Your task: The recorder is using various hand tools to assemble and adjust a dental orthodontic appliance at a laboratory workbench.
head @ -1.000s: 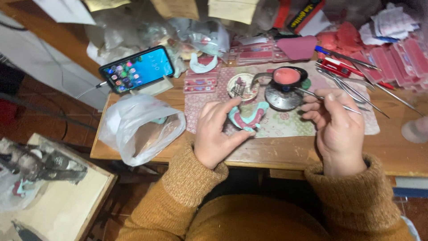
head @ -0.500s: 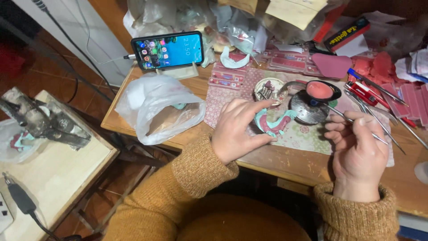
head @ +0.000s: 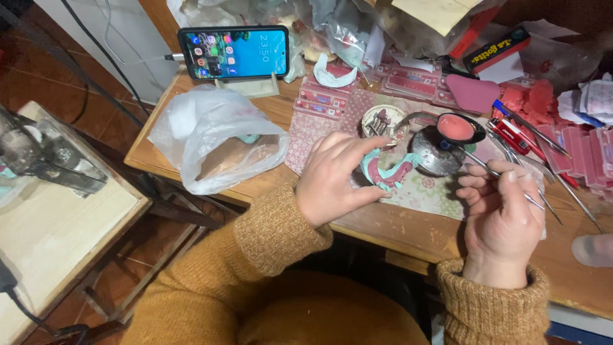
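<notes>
Hands are both working low over the bench (head: 408,236), sleeves in mustard knit. Your left hand (head: 335,182) is pinching a teal and pink dental model (head: 386,171) between thumb and fingers, holding it down on the floral mat (head: 434,191) near the bench's front edge. Your right hand (head: 501,220) is closing its fingers around a thin metal tool (head: 491,171), whose tip is pointing up-left toward a small round dish of pink wax (head: 461,128) sitting beside a metal bowl (head: 434,152). A little dish of loose teeth (head: 381,120) is lying just behind the model. More tools (head: 543,147) are lying to the right, a white plastic bag (head: 214,144) is slumping to the left, and a phone (head: 233,52) is standing propped at the back, screen lit.
</notes>
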